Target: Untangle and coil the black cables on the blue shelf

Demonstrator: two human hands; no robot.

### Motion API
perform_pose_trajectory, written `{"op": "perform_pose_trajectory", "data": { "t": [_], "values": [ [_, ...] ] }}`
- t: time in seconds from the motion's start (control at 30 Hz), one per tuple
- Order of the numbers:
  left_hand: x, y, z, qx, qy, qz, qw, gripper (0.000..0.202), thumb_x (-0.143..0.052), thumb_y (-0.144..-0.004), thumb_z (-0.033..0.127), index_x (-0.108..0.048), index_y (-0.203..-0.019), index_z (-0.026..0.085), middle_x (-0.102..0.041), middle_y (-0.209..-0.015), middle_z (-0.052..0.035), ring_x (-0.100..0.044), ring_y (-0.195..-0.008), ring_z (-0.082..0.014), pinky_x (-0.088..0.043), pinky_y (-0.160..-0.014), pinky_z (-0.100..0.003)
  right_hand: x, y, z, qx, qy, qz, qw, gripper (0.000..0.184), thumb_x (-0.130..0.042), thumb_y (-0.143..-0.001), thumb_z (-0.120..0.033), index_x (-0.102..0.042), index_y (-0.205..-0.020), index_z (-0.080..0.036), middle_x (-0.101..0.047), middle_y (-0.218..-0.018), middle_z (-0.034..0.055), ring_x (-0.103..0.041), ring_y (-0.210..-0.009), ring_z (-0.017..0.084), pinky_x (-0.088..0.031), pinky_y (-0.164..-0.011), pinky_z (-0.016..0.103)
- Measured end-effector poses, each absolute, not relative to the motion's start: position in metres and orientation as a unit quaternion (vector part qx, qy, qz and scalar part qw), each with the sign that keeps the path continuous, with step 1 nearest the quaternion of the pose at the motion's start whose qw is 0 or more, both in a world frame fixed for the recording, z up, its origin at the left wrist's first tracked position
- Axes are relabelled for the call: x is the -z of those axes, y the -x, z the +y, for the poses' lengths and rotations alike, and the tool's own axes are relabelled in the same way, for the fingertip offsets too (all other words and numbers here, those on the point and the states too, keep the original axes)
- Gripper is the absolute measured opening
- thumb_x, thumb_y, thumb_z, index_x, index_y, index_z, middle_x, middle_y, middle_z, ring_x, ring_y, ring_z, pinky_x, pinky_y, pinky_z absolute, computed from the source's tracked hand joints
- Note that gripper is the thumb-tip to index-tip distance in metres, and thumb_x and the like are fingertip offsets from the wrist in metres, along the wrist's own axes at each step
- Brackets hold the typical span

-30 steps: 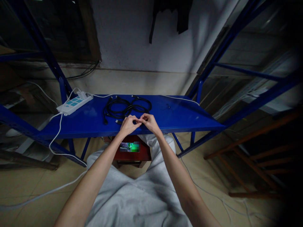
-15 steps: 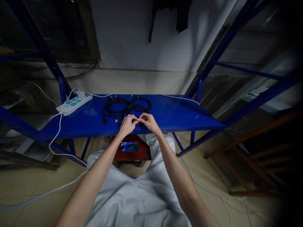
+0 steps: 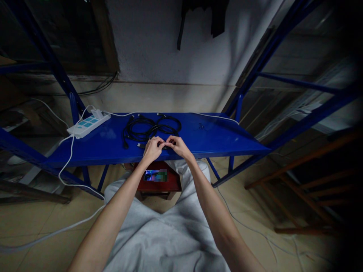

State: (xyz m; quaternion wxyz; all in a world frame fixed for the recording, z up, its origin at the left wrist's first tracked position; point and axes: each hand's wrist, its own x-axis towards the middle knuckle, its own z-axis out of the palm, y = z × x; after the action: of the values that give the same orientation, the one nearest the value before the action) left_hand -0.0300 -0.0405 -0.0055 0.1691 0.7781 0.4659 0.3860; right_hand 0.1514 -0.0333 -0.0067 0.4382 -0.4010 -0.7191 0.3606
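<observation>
Near the front edge of the blue shelf (image 3: 215, 139), my left hand (image 3: 153, 148) and my right hand (image 3: 178, 146) meet with fingertips pinched close together. Whatever is between the fingers is too small and dark to name. Just beneath and behind them, black cable shows, partly hidden by the hands. Coiled black cables (image 3: 138, 127) with plugs at their ends lie behind and to the left of my hands. A light-coloured connector (image 3: 140, 145) rests beside my left hand. Some tiny dark thin pieces (image 3: 201, 126) lie farther right on the shelf.
A white power strip (image 3: 88, 124) sits at the shelf's left end, and its white cord hangs over the front. Another white cord (image 3: 215, 116) runs along the back edge. Below, a phone (image 3: 155, 175) lies on a dark red stool (image 3: 172, 185). Blue uprights (image 3: 238, 107) frame the sides.
The fingertips have shifted very slightly, still pinched together at the same spot. The cables on the shelf have not visibly moved.
</observation>
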Motion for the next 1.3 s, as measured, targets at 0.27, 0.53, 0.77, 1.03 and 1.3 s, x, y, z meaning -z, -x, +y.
{"op": "perform_pose_trajectory", "data": {
  "t": [0.27, 0.53, 0.77, 1.03, 1.3],
  "values": [
    [0.0084, 0.0295, -0.04, -0.372, -0.78, 0.477, 0.159, 0.01, -0.06, -0.093, 0.024, -0.067, -0.087, 0.022, -0.069, -0.094, -0.0047, -0.063, -0.097, -0.0222, -0.047, -0.089, -0.035, 0.0067, -0.1517, -0.032, -0.396, 0.385, -0.712, 0.435, 0.035, -0.08, -0.072, -0.047, -0.065, -0.08, -0.018, -0.065, -0.077, 0.0029, -0.056, -0.072, 0.016, -0.042, -0.067, 0.028],
    [0.0042, 0.0296, -0.0433, -0.383, -0.777, 0.47, 0.168, 0.009, -0.062, -0.092, 0.025, -0.067, -0.086, 0.022, -0.07, -0.092, -0.0036, -0.063, -0.097, -0.022, -0.048, -0.088, -0.035, 0.0026, -0.155, -0.0335, -0.365, 0.385, -0.713, 0.458, 0.034, -0.077, -0.077, -0.046, -0.066, -0.092, -0.017, -0.063, -0.08, 0.0024, -0.053, -0.071, 0.015, -0.04, -0.065, 0.027],
    [0.0053, 0.0293, -0.0432, -0.376, -0.777, 0.477, 0.168, 0.01, -0.06, -0.093, 0.023, -0.067, -0.086, 0.023, -0.07, -0.095, -0.0047, -0.064, -0.099, -0.023, -0.048, -0.09, -0.036, 0.0006, -0.1529, -0.0341, -0.338, 0.388, -0.736, 0.439, 0.031, -0.072, -0.081, -0.046, -0.068, -0.092, -0.018, -0.064, -0.083, 0.0032, -0.053, -0.073, 0.015, -0.041, -0.066, 0.027],
    [0.0038, 0.0282, -0.0445, -0.371, -0.775, 0.485, 0.161, 0.01, -0.06, -0.093, 0.022, -0.067, -0.084, 0.023, -0.07, -0.095, -0.0052, -0.064, -0.098, -0.0234, -0.048, -0.089, -0.037, 0.0005, -0.1525, -0.0341, -0.353, 0.38, -0.735, 0.436, 0.032, -0.074, -0.08, -0.046, -0.067, -0.093, -0.018, -0.067, -0.087, 0.0042, -0.058, -0.077, 0.016, -0.042, -0.067, 0.027],
    [0.0043, 0.0288, -0.044, -0.387, -0.772, 0.474, 0.172, 0.01, -0.062, -0.091, 0.024, -0.067, -0.083, 0.022, -0.07, -0.089, -0.0037, -0.064, -0.094, -0.0212, -0.048, -0.088, -0.034, 0.0023, -0.1544, -0.0336, -0.366, 0.379, -0.717, 0.456, 0.034, -0.078, -0.076, -0.046, -0.067, -0.092, -0.018, -0.067, -0.085, 0.0038, -0.058, -0.075, 0.016, -0.045, -0.07, 0.028]
  ]
}}
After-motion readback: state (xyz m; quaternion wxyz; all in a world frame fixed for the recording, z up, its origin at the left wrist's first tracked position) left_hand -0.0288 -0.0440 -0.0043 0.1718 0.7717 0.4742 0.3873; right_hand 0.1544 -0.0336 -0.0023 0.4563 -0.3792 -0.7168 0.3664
